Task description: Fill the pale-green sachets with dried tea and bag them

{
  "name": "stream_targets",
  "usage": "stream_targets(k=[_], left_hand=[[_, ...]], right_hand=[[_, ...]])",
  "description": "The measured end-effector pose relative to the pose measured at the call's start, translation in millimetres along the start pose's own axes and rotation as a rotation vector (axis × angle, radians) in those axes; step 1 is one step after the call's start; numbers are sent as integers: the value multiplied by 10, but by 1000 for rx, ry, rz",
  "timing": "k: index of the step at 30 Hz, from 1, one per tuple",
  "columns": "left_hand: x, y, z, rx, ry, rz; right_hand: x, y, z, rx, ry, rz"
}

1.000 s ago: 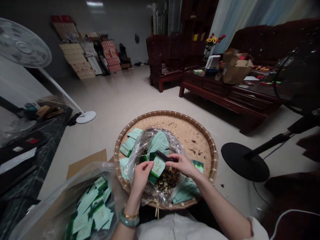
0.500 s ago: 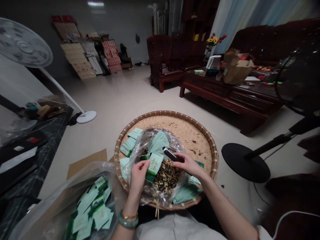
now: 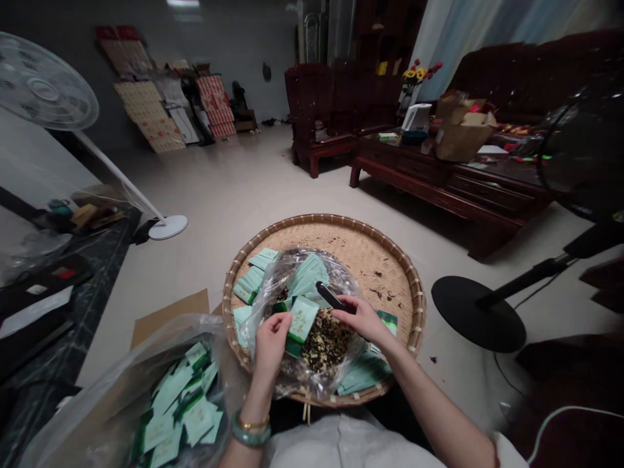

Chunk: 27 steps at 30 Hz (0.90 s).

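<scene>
My left grip (image 3: 272,344) pinches a green sachet (image 3: 303,319), my right grip (image 3: 358,318) clenches a black tool (image 3: 329,296); many sachets (image 3: 178,406) sit bagged, loose dried herbs (image 3: 324,341) remain.

Gold characters (image 3: 303,318) on the mint-green sachet (image 3: 298,338), too blurred to read

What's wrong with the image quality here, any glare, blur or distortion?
In the head view, the wide lens bows the room's edges, an overhead light glares at the top, and the standing fan at far right falls dark and soft, while the left hand and right hand look fairly sharp.
</scene>
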State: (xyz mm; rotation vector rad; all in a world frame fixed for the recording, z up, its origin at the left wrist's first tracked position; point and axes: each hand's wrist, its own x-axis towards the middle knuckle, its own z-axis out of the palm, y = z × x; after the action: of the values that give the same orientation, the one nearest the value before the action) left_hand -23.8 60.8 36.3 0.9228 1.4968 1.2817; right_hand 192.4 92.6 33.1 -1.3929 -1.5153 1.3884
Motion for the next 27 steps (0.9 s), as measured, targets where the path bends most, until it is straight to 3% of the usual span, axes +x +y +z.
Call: stream_targets(k=[4,6,9,13,18,24,27], left_hand=[[21,-29,-29,-144,194,77],[-3,-16,-16,-144,219,112],[-69,33,22,-25,116,120],[-170,81,83,113,-71,124],[-244,76,142,196,-182,177],[-265,84,156,224,-252,193],[-240,32,83,81,-160,200]], right_hand=[[-47,165,-79,-271,-27,-77],[-63,216,-55,-369,-68,-110],[-64,185,16,-384,-77,-166],[-46,-26,93,-245,35,-228],[-54,-191,239,-267,92,-402],[-78,-142,377,-272,217,-497],[-10,-117,334,-138,208,-385]])
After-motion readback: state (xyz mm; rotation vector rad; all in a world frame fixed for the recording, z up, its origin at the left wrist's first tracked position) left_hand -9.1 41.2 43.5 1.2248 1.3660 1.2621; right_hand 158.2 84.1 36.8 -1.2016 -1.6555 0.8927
